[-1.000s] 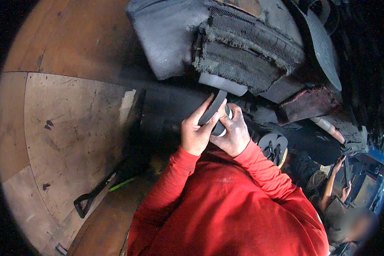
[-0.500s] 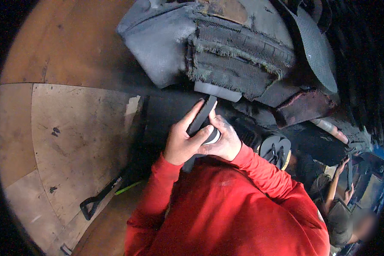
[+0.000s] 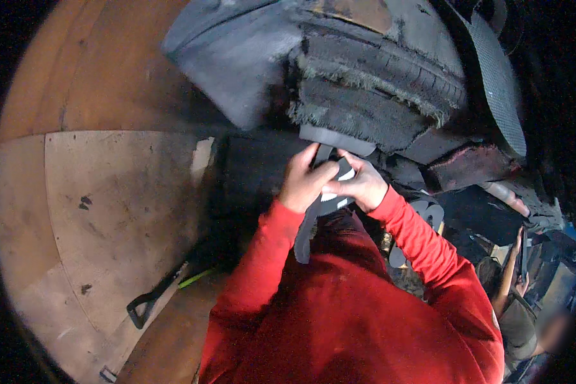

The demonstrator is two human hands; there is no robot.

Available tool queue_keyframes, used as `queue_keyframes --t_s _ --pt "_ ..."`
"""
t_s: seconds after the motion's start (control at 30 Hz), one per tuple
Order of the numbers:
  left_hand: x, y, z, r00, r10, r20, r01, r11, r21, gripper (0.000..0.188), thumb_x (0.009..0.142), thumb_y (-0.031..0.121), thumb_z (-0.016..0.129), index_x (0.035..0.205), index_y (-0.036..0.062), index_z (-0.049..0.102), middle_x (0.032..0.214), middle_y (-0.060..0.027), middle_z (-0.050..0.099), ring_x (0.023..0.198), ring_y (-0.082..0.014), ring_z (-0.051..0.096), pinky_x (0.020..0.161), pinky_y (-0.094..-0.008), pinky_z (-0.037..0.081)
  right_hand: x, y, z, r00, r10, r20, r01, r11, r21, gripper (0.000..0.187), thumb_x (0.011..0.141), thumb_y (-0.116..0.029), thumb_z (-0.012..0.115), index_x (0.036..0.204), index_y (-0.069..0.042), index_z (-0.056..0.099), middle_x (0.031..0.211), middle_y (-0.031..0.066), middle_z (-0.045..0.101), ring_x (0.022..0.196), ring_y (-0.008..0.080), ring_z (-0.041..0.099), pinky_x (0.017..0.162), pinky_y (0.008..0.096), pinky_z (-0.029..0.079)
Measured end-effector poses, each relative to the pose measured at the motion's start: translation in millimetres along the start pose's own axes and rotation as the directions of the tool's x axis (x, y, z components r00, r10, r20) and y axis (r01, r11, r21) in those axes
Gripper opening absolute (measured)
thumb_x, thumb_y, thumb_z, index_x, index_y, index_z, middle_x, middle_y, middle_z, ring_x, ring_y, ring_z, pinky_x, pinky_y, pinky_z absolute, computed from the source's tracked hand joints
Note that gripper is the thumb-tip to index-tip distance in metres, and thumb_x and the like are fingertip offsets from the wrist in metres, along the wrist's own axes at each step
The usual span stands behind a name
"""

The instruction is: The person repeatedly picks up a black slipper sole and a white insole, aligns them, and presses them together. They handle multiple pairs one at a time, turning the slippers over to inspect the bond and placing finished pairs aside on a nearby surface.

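My left hand (image 3: pixel 304 182) grips what looks like a dark grey flip-flop (image 3: pixel 306 233), seen edge-on, its lower end hanging below my fingers. My right hand (image 3: pixel 363 184) is closed on the same bundle from the other side, where a grey piece with white patches (image 3: pixel 335 201) shows between the hands. Both hands are just under a pale grey wheel (image 3: pixel 339 139), with the flip-flop's upper end at or near its lower edge; contact cannot be made out. Fingers hide much of what I hold.
A hood with frayed dark cloth (image 3: pixel 371 102) overhangs the wheel. More grey flip-flops (image 3: pixel 429 211) lie beyond my right forearm. At far right a co-worker (image 3: pixel 518 323) holds a long dark piece. Wooden boards (image 3: pixel 121 211) and a black handle (image 3: pixel 137 310) are at left.
My hands have shifted right and turned the flip-flop, so its long edge hangs down past my left hand. More of the grey and white piece shows. The whole view has moved slightly.
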State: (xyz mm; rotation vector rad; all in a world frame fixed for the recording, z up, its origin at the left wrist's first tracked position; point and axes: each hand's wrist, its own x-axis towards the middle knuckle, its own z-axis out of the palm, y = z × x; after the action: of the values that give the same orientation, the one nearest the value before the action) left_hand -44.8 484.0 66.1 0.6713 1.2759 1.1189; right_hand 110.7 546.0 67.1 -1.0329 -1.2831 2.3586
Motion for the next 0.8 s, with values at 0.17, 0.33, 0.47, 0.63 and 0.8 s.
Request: queue_keyframes --t_s 0.17,0.33,0.47,0.63,0.8 --pt "-57 -27 -5 0.964 0.266 -0.028 -0.26 0.909 -0.325 0.069 0.082 -0.001 0.062 0.147 -0.0054 0.038 0.15 -0.0148 0.041 0.138 -0.0184 0.04 0.114 -0.032 0.031 -31 25 23 0.812 -0.578 0.073 0.336 0.362 -0.87 0.114 0.055 -0.024 0.091 0.152 -0.014 0.032 0.112 0.0251 0.054 0.098 0.0406 0.056 0.087 0.0433 0.049" --pt "-61 -12 -7 0.911 0.41 -0.052 -0.396 0.902 0.174 0.064 0.087 0.009 0.073 0.143 -0.0037 0.045 0.138 -0.0145 0.056 0.123 -0.0159 0.055 0.104 -0.0304 0.042 -16 50 29 0.581 -0.798 0.16 0.315 0.038 -0.948 0.094 0.062 -0.015 0.083 0.145 -0.031 0.042 0.13 0.0248 0.044 0.113 0.0453 0.049 0.09 0.0503 0.047" --pt "-47 5 5 0.898 0.394 -0.198 -0.28 0.857 0.433 0.047 0.089 0.012 0.073 0.131 -0.0023 0.058 0.112 -0.0112 0.071 0.101 -0.0136 0.066 0.089 -0.0284 0.052 -6 60 31 0.566 -0.818 0.1 0.326 0.111 -0.939 0.074 0.06 -0.021 0.085 0.127 -0.021 0.053 0.133 0.0266 0.043 0.116 0.0471 0.049 0.091 0.0522 0.048" --pt "-45 22 8 0.81 0.567 -0.149 -0.309 0.629 0.713 0.028 0.092 0.014 0.067 0.117 0.0024 0.067 0.106 -0.0128 0.073 0.093 -0.0213 0.072 0.081 -0.0317 0.054 -11 50 39 0.648 -0.76 0.059 0.4 0.273 -0.875 0.093 0.062 -0.028 0.087 0.144 -0.015 0.043 0.126 0.0316 0.047 0.109 0.0498 0.053 0.09 0.052 0.049" --pt "-44 42 11 0.838 0.52 -0.166 -0.163 0.528 0.833 0.026 0.087 0.021 0.072 0.106 0.0044 0.071 0.093 -0.0152 0.073 0.081 -0.0293 0.071 0.07 -0.0375 0.054 -27 29 52 0.794 -0.608 -0.013 0.4 0.539 -0.741 0.097 0.057 -0.029 0.087 0.141 -0.009 0.043 0.118 0.0288 0.051 0.103 0.0432 0.055 0.086 0.0463 0.05"
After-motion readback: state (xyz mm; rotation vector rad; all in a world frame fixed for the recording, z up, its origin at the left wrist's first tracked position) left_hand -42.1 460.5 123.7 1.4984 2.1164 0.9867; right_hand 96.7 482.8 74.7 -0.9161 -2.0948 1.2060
